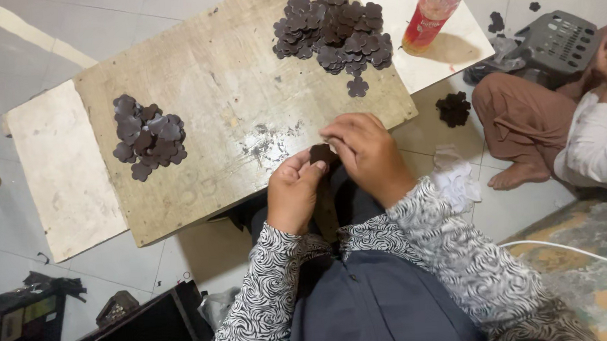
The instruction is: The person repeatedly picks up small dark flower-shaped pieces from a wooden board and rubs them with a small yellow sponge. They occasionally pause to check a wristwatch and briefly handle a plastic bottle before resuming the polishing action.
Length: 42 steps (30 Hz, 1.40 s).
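My left hand [292, 192] and my right hand [365, 152] meet at the near edge of a low wooden board [228, 91], both pinching one dark brown flower-shaped piece [321, 153] between the fingertips. A large heap of the same brown flower pieces [334, 32] lies at the board's far right. A smaller heap [148, 136] lies on its left side. My sleeves have a black-and-white swirl pattern.
A plastic bottle with red drink [434, 8] stands on a white board right of the big heap. Another person [582, 132] sits on the floor at right, beside a grey plastic stool [555, 39]. A few brown pieces [453, 109] lie on the floor tiles. Dark boxes sit at bottom left.
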### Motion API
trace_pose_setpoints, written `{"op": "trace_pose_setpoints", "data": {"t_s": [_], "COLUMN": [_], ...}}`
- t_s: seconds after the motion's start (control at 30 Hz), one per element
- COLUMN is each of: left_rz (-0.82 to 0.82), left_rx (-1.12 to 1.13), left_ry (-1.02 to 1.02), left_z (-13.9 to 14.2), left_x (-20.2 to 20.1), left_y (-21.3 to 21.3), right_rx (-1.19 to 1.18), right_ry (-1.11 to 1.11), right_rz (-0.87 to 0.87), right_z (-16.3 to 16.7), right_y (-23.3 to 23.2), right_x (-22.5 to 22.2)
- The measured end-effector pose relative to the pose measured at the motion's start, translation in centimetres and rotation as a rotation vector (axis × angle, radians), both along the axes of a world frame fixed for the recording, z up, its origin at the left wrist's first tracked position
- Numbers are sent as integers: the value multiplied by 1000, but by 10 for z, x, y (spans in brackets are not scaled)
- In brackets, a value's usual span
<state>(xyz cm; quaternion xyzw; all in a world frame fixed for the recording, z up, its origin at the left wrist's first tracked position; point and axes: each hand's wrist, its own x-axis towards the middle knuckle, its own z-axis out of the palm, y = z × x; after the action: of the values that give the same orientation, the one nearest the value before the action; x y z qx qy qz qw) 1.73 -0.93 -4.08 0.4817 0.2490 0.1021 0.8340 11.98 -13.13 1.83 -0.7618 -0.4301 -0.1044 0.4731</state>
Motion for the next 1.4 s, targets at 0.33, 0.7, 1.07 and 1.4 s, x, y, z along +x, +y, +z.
{"op": "trace_pose_setpoints", "data": {"t_s": [0.33, 0.7, 1.07, 1.4], "left_rz": [-6, 71, 8, -75], "left_rx": [46, -192, -358, -439], "left_ry": [-88, -64, -80, -221], "left_z": [5, 5, 8, 24], "left_x": [4, 1, 5, -2], "left_y": [2, 14, 15, 14], "right_rx": [-18, -79, 36, -28], "right_ry": [14, 26, 61, -16], "right_rz": [31, 52, 103, -43], "right_z": [-2, -12, -4, 5], "right_y": [-2, -4, -4, -5], "right_x": [-4, -13, -27, -15]}}
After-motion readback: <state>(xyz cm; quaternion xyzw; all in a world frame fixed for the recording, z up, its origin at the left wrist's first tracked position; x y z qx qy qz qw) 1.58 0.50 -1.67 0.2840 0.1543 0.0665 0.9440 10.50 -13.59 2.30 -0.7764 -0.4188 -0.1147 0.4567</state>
